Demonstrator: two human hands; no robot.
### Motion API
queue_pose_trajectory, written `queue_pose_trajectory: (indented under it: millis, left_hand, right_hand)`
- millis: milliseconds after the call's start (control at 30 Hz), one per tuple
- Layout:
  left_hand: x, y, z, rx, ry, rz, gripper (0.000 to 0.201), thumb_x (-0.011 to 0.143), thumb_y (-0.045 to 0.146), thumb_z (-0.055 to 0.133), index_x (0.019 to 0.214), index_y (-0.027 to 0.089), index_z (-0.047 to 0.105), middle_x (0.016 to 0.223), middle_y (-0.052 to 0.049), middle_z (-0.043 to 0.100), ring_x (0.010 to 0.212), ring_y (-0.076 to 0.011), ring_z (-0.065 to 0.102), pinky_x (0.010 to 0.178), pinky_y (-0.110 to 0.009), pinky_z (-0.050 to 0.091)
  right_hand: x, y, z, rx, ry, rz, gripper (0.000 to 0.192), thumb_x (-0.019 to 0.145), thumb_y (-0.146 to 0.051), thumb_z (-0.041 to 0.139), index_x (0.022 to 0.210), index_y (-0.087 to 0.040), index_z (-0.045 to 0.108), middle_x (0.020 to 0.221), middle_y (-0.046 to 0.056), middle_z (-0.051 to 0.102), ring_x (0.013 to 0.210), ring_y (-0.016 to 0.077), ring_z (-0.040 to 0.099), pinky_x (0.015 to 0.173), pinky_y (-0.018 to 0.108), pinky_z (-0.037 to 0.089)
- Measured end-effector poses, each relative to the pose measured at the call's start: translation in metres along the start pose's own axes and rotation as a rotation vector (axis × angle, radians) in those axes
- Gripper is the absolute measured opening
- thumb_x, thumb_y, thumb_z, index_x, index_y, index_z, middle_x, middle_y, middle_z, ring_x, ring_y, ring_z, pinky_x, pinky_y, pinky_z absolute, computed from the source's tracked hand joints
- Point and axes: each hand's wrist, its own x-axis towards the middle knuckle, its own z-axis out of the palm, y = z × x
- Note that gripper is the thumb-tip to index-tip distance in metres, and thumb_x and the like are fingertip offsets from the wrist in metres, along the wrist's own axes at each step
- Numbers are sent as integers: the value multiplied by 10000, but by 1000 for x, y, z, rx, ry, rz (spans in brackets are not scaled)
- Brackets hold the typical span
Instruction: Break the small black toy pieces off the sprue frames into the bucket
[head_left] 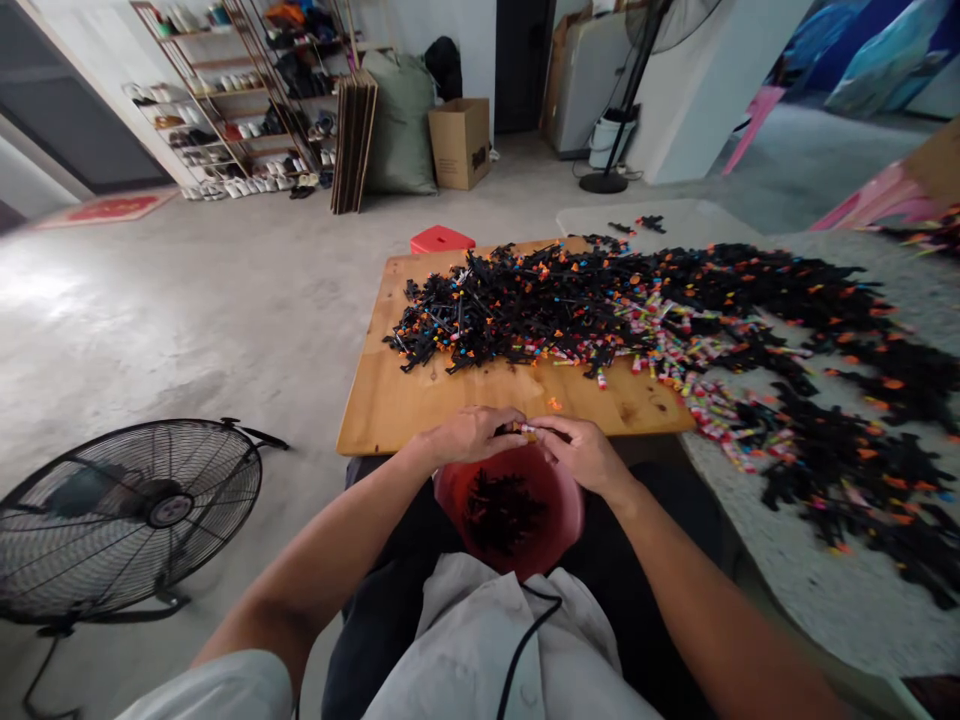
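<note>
My left hand (pixel 469 436) and my right hand (pixel 579 452) meet at the near edge of a wooden board (pixel 390 400). Together they pinch one small piece (pixel 523 430), dark on the left hand's side and light-coloured at the right fingertips. Directly under them, on my lap, sits a red bowl (pixel 566 510) holding a heap of black pieces (pixel 501 510). A big pile of black plastic parts (pixel 517 300) with orange, blue and pink bits covers the far half of the board. One orange bit (pixel 553 404) lies alone just beyond my fingers.
The pile spreads right over a grey mat (pixel 840 590), with a band of small colourful tubes (pixel 705 395). A floor fan (pixel 127 515) stands at my left. A red stool (pixel 441 239), cardboard box (pixel 459 142), shoe racks (pixel 225 100) and a pedestal fan base (pixel 604 182) lie beyond.
</note>
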Motion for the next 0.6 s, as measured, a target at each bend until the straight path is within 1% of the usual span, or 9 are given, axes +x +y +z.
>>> queue_pose_trajectory:
  millis: [67, 133, 200, 300, 367, 500, 600]
  left_hand:
    - [0, -1, 1, -21, -19, 15, 361, 1042, 485, 585, 1237, 201, 695, 1040, -71, 770, 880, -178, 720, 788, -249, 510]
    - [1, -1, 3, -14, -8, 1, 370, 1035, 481, 599, 1265, 207, 694, 1064, -75, 771, 904, -185, 723, 808, -255, 517]
    - [3, -2, 6, 4, 24, -22, 374, 1032, 478, 603, 1280, 213, 696, 1080, -77, 771, 918, -190, 722, 826, -263, 522]
    - [6, -2, 9, 5, 66, -26, 377, 1027, 488, 614, 1269, 215, 707, 1093, -79, 769, 919, -192, 718, 838, -269, 522]
    - [7, -2, 9, -5, 77, -5, 370, 1030, 489, 611, 1252, 212, 716, 1097, -80, 770, 921, -190, 717, 841, -267, 520]
    - [9, -3, 7, 7, 76, 29, 367, 1036, 487, 604, 1252, 210, 710, 1073, -79, 769, 914, -183, 716, 827, -254, 514]
    - [8, -5, 8, 23, 103, -26, 399, 1007, 504, 651, 1289, 223, 672, 1008, -53, 766, 862, -167, 712, 779, -240, 510]
  right_hand:
    - [-3, 6, 2, 64, 4, 58, 399, 966, -518, 656, 1108, -180, 815, 611, -3, 660, 547, 151, 605, 578, 271, 506]
    - [-5, 9, 4, 93, 20, 87, 429, 956, -546, 668, 1111, -172, 811, 613, -2, 662, 543, 151, 607, 586, 277, 510]
    - [-5, 9, 6, 88, 72, 80, 441, 945, -559, 680, 1111, -173, 814, 628, 3, 672, 554, 152, 610, 602, 279, 515]
    - [-6, 5, 10, 90, 159, 70, 443, 941, -562, 683, 1119, -180, 819, 622, 1, 668, 569, 156, 617, 617, 281, 519]
    - [-6, 1, 13, 97, 194, 72, 439, 939, -554, 684, 1127, -182, 820, 624, 1, 667, 575, 159, 621, 620, 282, 520]
    - [-6, -5, 16, 76, 228, 80, 427, 940, -536, 677, 1130, -182, 824, 610, -2, 658, 564, 159, 612, 602, 280, 514]
    - [-5, -7, 15, 77, 228, 91, 413, 935, -530, 685, 1118, -187, 826, 608, -4, 663, 560, 158, 614, 598, 278, 511]
